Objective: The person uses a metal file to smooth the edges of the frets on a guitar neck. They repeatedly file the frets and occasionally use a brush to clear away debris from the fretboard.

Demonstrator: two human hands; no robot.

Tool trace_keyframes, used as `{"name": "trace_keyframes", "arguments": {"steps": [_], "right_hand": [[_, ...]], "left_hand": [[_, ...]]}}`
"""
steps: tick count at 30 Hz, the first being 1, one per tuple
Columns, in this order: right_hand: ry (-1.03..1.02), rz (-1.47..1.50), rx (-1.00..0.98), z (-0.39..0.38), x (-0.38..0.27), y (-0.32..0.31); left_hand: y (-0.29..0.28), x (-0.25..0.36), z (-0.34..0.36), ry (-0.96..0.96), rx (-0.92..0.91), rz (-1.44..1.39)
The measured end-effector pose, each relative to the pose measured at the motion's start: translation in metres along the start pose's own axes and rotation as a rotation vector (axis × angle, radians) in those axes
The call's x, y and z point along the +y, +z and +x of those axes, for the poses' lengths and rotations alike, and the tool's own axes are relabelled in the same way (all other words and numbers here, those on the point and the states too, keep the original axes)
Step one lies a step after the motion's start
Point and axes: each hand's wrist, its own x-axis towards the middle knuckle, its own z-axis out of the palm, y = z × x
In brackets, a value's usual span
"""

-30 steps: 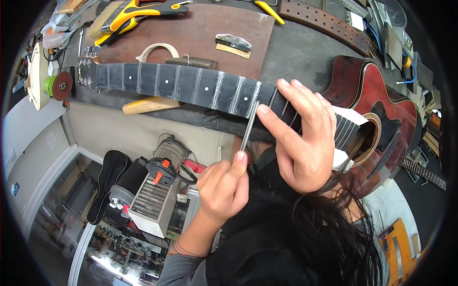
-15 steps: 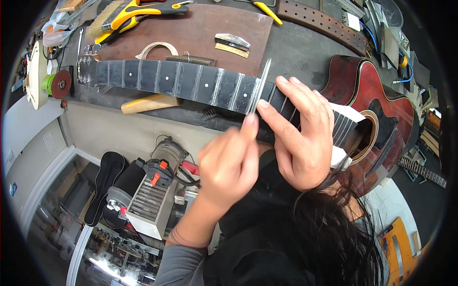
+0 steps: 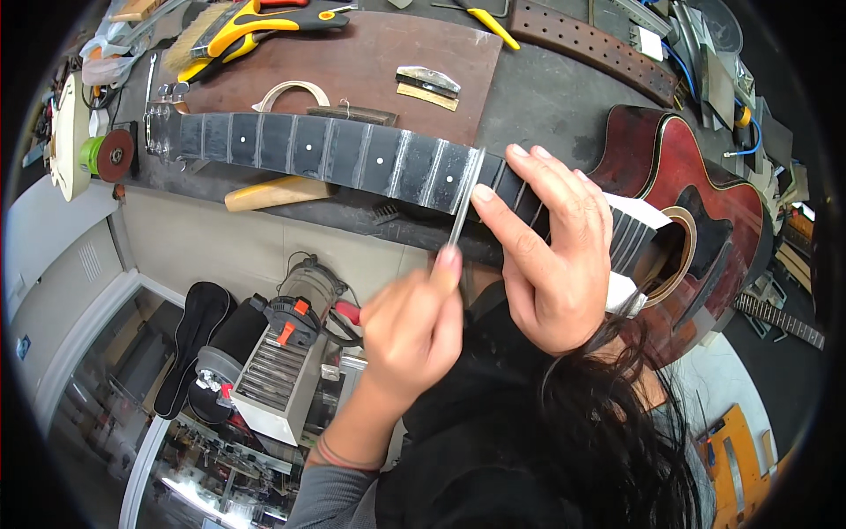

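A dark guitar fretboard [image 3: 352, 157] with white dots lies across the bench, its frets whitish with dust. My left hand [image 3: 410, 331], slightly blurred, is closed round the lower end of a thin metal file [image 3: 467, 196]. The file lies along a fret near the body end of the neck, its upper tip by the fretboard's far edge. My right hand [image 3: 564, 251] rests on the fretboard just right of the file, fingers spread, its thumb beside the file. White masking [image 3: 636, 210] flanks the fretboard's end next to the soundhole of the red guitar body [image 3: 639, 145].
Beyond the neck, a brown board [image 3: 388, 53] carries yellow-black pliers [image 3: 282, 22], a brush [image 3: 189, 48] and a small fret tool [image 3: 427, 86]. A wooden handle [image 3: 278, 192] lies at the bench's near edge. A perforated brown strip [image 3: 590, 48] lies far right.
My left hand has drawn the file back toward me, so its upper tip no longer reaches past the fretboard's far edge. My right hand has stayed almost in place.
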Motion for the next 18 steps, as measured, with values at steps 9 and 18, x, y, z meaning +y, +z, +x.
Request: {"name": "trace_keyframes", "arguments": {"steps": [9, 18], "right_hand": [[-0.002, -0.031, 0.029, -0.001, 0.001, 0.003], [-0.007, -0.023, 0.03, 0.001, -0.001, 0.003]], "left_hand": [[0.013, -0.006, 0.03, 0.031, 0.013, -0.042], [0.017, -0.005, 0.044, -0.006, 0.048, -0.141]]}}
